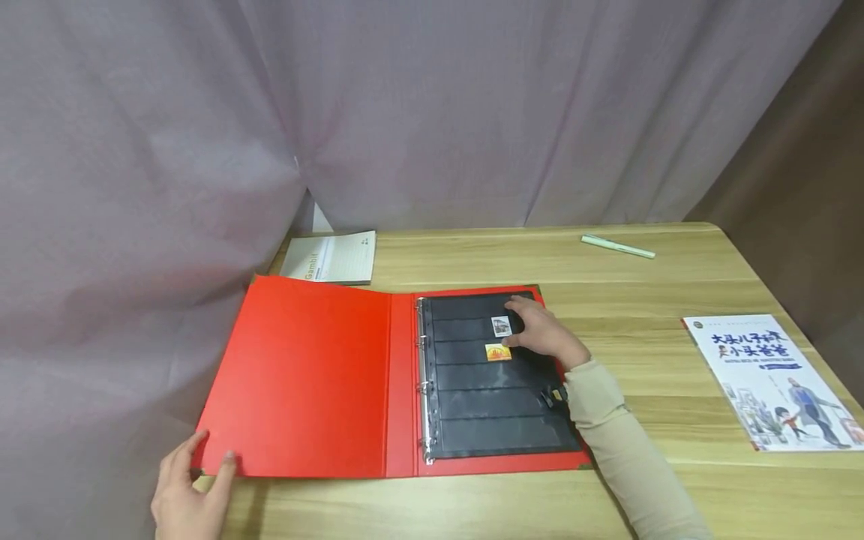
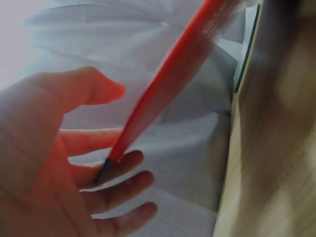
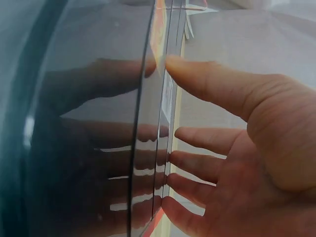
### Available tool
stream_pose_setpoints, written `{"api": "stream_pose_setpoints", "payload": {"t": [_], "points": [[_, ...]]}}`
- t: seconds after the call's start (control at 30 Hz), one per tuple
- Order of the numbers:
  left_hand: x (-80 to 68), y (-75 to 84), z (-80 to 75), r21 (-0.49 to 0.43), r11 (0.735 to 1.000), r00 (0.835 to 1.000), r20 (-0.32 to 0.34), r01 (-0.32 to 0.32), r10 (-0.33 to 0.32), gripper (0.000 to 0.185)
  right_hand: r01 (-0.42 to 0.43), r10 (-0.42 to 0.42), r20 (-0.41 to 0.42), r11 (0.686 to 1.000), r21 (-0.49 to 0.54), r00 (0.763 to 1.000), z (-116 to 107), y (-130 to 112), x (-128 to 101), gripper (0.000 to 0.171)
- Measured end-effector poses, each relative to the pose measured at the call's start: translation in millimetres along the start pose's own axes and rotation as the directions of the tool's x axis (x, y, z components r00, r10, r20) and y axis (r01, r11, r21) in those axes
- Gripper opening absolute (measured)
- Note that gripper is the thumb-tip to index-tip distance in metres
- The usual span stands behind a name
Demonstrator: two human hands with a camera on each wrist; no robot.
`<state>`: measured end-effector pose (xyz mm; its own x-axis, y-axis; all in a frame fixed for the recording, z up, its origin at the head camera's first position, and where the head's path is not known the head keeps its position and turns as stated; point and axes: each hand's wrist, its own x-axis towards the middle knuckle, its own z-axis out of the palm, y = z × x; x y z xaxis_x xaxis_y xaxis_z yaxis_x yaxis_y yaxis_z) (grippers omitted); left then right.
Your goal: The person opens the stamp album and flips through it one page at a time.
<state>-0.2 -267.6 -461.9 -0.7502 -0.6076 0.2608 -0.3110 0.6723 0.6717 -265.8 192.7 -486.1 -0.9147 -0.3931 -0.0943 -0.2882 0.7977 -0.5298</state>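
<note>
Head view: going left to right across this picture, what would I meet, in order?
Left hand → red cover → metal ring bar → yellow stamp → right hand → pale green pen → white picture-covered book.

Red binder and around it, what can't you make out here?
Head view: fine details of the white stamp and yellow stamp, too small.
Head view: part of the right edge of the black page, behind the right hand and sleeve.
Head view: part of the notebook, behind the red cover.
Left wrist view: the red cover's far end, cut off by the top edge.
</note>
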Motion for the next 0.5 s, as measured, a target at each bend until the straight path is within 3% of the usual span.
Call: {"api": "stream_pose_setpoints", "payload": {"t": [0.1, 0.27, 0.5], "points": [[0.2, -2.6, -0.1, 0.029, 0.999, 0.995, 0.089, 0.038, -0.04, 0.048, -0.015, 0.015, -0.005, 1.0, -0.016, 1.0, 0.2, -0.3, 0.5, 0.073], [-0.5, -7.1, 4.7, 0.013, 1.0, 0.989, 0.145, 0.026, -0.027, 0.05, -0.039, 0.039, -0.008, 0.999, -0.029, 0.999, 0.6, 1.8, 1.1, 0.076], [-2.0, -12.5, 13.8, 0.15, 0.989, 0.973, 0.227, -0.006, -0.029, 0.064, -0.071, 0.071, 0.022, 0.997, 0.006, 0.997, 1.8, 3.3, 2.7, 0.087]]}}
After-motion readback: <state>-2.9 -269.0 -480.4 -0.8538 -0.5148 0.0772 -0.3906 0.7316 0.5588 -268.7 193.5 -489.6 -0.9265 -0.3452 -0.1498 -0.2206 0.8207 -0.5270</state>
